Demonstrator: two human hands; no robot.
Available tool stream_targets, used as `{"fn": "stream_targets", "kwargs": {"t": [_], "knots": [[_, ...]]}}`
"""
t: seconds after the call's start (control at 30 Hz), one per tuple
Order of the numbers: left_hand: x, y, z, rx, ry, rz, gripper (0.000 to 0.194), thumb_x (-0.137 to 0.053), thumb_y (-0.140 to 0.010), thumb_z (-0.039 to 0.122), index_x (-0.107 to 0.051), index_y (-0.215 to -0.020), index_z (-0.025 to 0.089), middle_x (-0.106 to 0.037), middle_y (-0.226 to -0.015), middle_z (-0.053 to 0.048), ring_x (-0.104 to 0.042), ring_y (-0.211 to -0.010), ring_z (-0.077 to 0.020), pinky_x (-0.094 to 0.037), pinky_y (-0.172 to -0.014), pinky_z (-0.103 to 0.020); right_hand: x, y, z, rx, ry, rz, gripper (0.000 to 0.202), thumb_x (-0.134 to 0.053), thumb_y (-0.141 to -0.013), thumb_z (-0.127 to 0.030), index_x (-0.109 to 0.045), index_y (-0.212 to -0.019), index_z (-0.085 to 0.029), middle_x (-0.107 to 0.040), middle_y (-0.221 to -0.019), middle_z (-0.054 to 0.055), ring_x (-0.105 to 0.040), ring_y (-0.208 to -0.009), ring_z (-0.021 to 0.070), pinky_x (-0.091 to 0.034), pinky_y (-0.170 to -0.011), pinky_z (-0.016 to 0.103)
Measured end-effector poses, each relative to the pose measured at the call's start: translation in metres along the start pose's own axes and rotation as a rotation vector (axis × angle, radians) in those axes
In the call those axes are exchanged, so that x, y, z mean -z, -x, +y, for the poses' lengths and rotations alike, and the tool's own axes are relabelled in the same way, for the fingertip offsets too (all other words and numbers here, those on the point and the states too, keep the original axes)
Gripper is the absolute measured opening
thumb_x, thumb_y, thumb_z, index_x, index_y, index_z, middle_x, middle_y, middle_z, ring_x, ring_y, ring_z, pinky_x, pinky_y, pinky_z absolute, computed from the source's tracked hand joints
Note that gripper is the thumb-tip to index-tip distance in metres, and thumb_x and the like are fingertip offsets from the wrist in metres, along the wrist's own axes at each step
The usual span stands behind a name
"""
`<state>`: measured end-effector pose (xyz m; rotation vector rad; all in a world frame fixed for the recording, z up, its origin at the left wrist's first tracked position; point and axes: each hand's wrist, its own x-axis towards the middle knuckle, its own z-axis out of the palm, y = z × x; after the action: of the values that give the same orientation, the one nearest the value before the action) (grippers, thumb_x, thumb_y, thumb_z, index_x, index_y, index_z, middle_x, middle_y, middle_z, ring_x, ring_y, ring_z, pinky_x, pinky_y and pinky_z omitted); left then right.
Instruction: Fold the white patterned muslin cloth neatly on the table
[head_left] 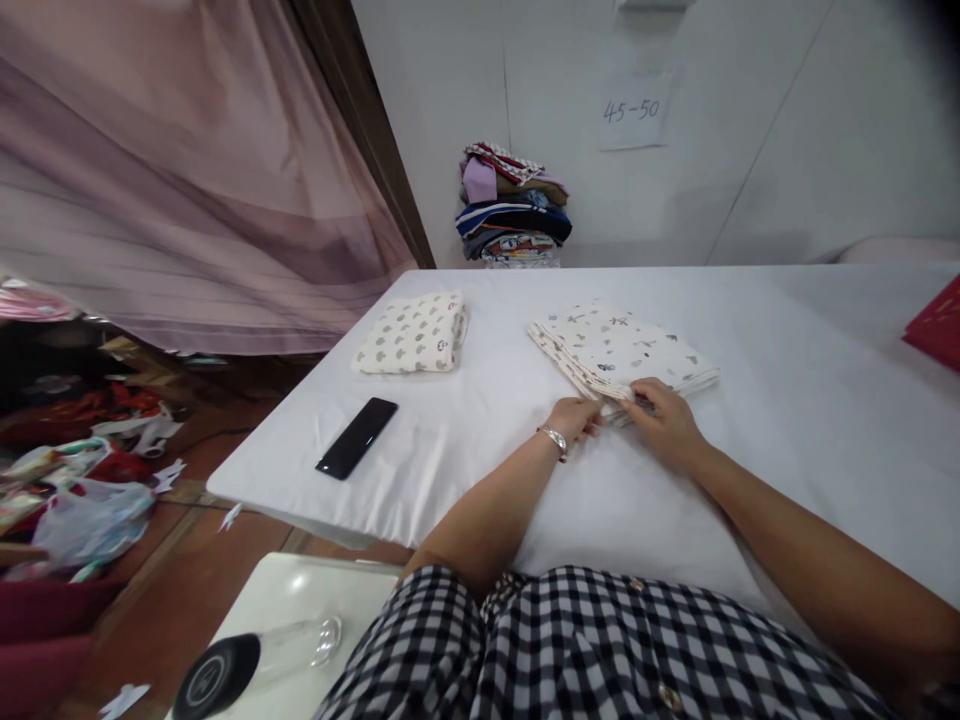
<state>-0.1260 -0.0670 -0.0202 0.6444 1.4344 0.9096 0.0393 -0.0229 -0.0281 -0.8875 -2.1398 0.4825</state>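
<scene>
On the white-covered table lies a folded white cloth [626, 345] with small printed figures, its layered edges showing along the left and near sides. My right hand [664, 422] pinches its near edge between thumb and fingers. Close beside it, my left hand [576, 418], with a silver bracelet at the wrist, has its fingers curled at the cloth's near corner; the fingertips are partly hidden under the layers. Farther left sits a second folded cloth [412, 333], cream with rows of grey-green mushroom-like prints, apart from both hands.
A black phone [358, 437] lies on the table [450, 440] at the left. Behind the table, a stack of folded clothes [514, 205] stands against the wall. A red item [936, 325] is at the right edge. Below left, a clear bottle [289, 650] lies on a white stool [300, 580].
</scene>
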Motion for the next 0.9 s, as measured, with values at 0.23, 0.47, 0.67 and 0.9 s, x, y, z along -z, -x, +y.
{"fn": "stream_targets", "kwargs": {"t": [0.23,0.47,0.67,0.9], "knots": [[-0.007,-0.009,-0.009,-0.201,-0.207,0.154,0.023,-0.058,-0.080,0.027,-0.049,-0.062,0.017,-0.049,-0.047,0.006,-0.046,-0.038,-0.0069,-0.032,-0.042,-0.020,0.004,-0.005,-0.001,0.026,0.037,0.028,0.011,-0.053,-0.084,-0.033,-0.054,-0.087,-0.022,-0.059,-0.088,0.005,-0.054,-0.077,0.0187,-0.044,-0.065,0.032],[-0.006,0.002,-0.011,-0.301,-0.424,0.247,0.025,-0.059,-0.079,0.039,-0.054,-0.066,0.018,-0.054,-0.050,0.003,-0.052,-0.046,-0.0112,-0.039,-0.051,-0.022,0.003,-0.008,-0.002,0.062,0.040,0.050,0.012,-0.052,-0.085,-0.033,-0.054,-0.089,-0.022,-0.059,-0.090,0.006,-0.055,-0.078,0.0191,-0.045,-0.067,0.033],[-0.007,0.005,-0.009,-0.311,-0.408,0.245,0.026,-0.064,-0.074,0.037,-0.052,-0.061,0.018,-0.051,-0.048,0.004,-0.050,-0.047,-0.0106,-0.035,-0.048,-0.022,-0.001,-0.001,-0.002,0.053,0.039,-0.010,0.012,-0.051,-0.086,-0.033,-0.054,-0.090,-0.022,-0.059,-0.094,0.007,-0.057,-0.084,0.0208,-0.046,-0.069,0.034],[-0.014,0.007,-0.003,-0.095,0.044,0.023,0.031,-0.061,-0.079,0.030,-0.041,-0.059,0.018,-0.039,-0.043,0.007,-0.037,-0.038,-0.0055,-0.019,-0.038,-0.019,-0.003,-0.002,-0.009,-0.006,0.018,0.101,0.015,-0.049,-0.087,-0.037,-0.054,-0.090,-0.023,-0.058,-0.091,0.006,-0.055,-0.080,0.0208,-0.045,-0.071,0.036]]}}
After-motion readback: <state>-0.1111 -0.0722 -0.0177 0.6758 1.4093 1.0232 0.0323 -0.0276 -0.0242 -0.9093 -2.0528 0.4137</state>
